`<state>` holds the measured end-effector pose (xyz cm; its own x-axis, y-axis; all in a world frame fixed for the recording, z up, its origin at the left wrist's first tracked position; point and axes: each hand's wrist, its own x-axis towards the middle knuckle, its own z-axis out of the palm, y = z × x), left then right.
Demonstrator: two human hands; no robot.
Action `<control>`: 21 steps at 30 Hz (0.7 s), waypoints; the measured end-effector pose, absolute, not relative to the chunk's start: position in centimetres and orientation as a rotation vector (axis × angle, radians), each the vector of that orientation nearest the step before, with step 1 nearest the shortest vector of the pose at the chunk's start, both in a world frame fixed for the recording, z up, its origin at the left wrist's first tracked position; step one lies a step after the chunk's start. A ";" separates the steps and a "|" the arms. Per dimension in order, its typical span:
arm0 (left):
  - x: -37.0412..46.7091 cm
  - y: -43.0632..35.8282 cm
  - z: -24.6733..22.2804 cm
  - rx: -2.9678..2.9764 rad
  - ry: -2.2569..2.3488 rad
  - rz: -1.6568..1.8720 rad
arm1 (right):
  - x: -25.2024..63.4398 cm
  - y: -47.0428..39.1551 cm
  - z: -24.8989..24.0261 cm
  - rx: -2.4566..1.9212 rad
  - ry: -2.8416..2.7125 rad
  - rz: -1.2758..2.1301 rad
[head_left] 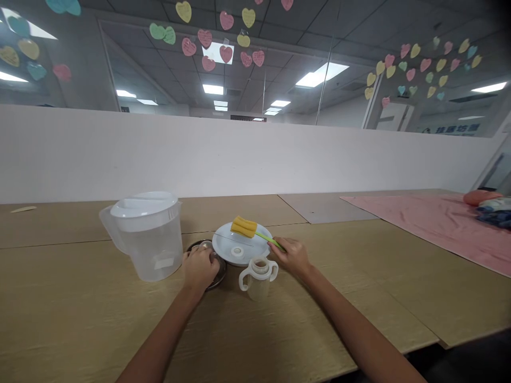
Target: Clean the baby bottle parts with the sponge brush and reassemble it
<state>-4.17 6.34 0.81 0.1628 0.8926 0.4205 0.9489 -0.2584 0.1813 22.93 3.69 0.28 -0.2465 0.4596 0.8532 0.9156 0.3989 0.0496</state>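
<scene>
My right hand grips the green handle of a sponge bottle brush. Its yellow head is over a white plate, on which a small white ring lies. Curled fingers of my left hand reach into a dark round dish left of the plate. A clear, shiny item shows just beyond those fingers; what they hold is hidden. Between my hands, in front of the plate, a two-handled baby bottle stands upright with its top uncovered.
A large clear plastic pitcher with a white lid stands left of my left hand. To the right, a pink cloth covers part of the wooden table, with folded fabric on it. A white low wall runs along the back.
</scene>
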 end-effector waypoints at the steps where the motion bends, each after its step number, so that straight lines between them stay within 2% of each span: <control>1: -4.1 6.4 0.7 -2.315 -1.846 -0.639 | 22.9 3.7 0.3 -1.184 -1.866 -0.721; 13: -4.0 6.5 0.5 -2.400 -1.901 -0.526 | 22.8 3.7 0.2 -1.196 -1.877 -0.705; 21: -3.9 6.4 0.6 -2.456 -1.901 -0.633 | 22.9 3.8 0.1 -1.191 -1.898 -0.692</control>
